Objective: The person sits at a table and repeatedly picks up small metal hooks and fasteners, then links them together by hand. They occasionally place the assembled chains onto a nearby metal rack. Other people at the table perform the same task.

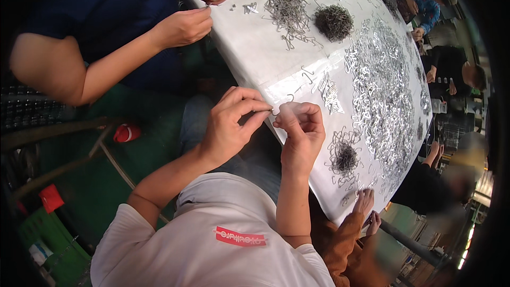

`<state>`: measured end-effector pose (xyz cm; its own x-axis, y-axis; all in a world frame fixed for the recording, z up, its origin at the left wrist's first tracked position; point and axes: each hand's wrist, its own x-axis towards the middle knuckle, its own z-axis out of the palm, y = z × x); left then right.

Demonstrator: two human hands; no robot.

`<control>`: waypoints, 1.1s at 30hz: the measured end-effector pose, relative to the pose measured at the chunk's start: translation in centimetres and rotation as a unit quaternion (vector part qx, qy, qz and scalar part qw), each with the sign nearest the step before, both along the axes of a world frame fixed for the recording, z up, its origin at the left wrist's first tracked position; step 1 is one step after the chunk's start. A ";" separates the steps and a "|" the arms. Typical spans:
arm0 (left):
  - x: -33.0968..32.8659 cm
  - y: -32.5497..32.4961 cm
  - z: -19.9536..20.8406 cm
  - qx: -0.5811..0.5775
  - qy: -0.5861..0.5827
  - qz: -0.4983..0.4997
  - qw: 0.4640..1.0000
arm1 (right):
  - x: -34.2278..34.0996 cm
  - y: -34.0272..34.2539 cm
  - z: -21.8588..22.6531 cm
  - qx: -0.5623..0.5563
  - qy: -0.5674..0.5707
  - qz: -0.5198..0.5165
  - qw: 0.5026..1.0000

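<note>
Close to the near edge of the white-covered table [241,48], my left hand [228,122] is closed in a pinch, thumb and forefinger tips together. My right hand [301,133] is closed beside it, slightly blurred, with its other fingers curled in. Between the fingertips of both hands is a thin wire hook [290,98], its curved end showing above my right thumb; the rest is mostly hidden by the fingers. Just past my hands lie a small group of shiny flat metal pieces [329,94] and a few loose wire hooks [308,74].
A loose pile of wire hooks [346,158] lies to the right, with a wide spread of shiny metal pieces [382,95] beyond. Farther left are another hook pile [287,10] and a dense dark heap [334,23]. Co-workers' hands [183,25] work around the table.
</note>
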<state>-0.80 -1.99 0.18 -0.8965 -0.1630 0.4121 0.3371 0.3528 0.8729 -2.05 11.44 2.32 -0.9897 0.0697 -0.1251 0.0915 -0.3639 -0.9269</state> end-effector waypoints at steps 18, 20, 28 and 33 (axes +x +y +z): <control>4.0 -2.9 2.2 -0.032 0.005 0.245 0.969 | -3.9 -5.6 3.2 0.023 0.177 0.209 0.962; 6.1 -3.4 1.8 -0.022 -0.023 0.293 0.956 | -4.3 -6.9 4.2 0.017 0.198 0.260 0.945; 13.9 -6.3 -6.5 -0.012 -0.106 0.475 0.873 | -4.5 -14.5 8.7 -0.055 0.249 0.398 0.881; 24.1 -8.5 -16.4 -0.051 -0.244 0.618 0.746 | -1.9 -21.2 12.6 -0.039 0.322 0.390 0.862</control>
<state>23.35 -10.46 -16.26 -0.1362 -0.9788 0.1532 -0.6494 0.2050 0.7323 -3.93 -9.76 14.93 -0.5974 -0.6321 0.4935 -0.1885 -0.4874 -0.8526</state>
